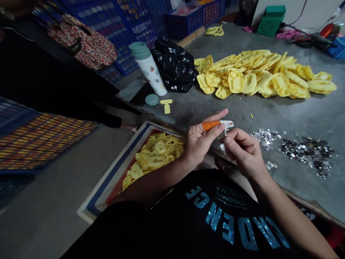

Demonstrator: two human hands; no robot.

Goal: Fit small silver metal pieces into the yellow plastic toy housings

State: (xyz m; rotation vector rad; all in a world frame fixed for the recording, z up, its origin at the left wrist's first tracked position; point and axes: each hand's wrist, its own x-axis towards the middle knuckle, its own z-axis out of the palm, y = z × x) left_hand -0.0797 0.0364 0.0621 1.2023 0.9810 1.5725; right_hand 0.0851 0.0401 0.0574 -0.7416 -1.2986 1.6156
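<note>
My left hand (201, 142) pinches a small tool with an orange handle and a white tip (217, 124), its forefinger stretched out above it. My right hand (244, 151) is closed in a pinch just right of the tool's white tip, on a small white piece (222, 146) that I can hardly make out. Both hands are held over the near edge of a grey table (269, 115). A box of yellow plastic parts (157, 153) sits below and to the left of my left hand.
A big heap of yellow plastic parts (265, 75) lies at the back of the table. Shiny scraps (307, 153) lie to the right. A white bottle (149, 68), its lid (152, 99), a black bag (175, 64) and blue crates (121, 21) are at the left.
</note>
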